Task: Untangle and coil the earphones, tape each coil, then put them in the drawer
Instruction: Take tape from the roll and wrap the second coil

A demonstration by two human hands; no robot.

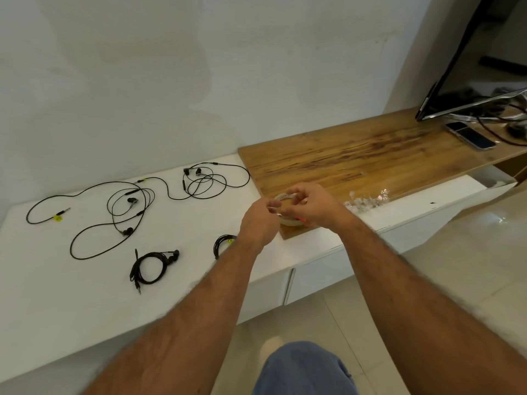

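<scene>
My right hand (310,205) holds a clear tape roll (289,219) above the corner of the wooden board (356,158). My left hand (261,220) pinches the tape's free end at the roll's left side. On the white counter (71,295) lie two loose black earphones, one spread wide (114,215), one loosely looped further back (209,179). A coiled black earphone (151,267) lies near the front. A second coil (222,245) is partly hidden behind my left forearm.
Crumpled clear tape scraps (368,202) lie at the board's front edge. An open drawer (484,183) shows at the right below the board. A tilted monitor (467,67), a phone (470,135) and cables sit at the far right. White drawer fronts (313,276) lie below the counter.
</scene>
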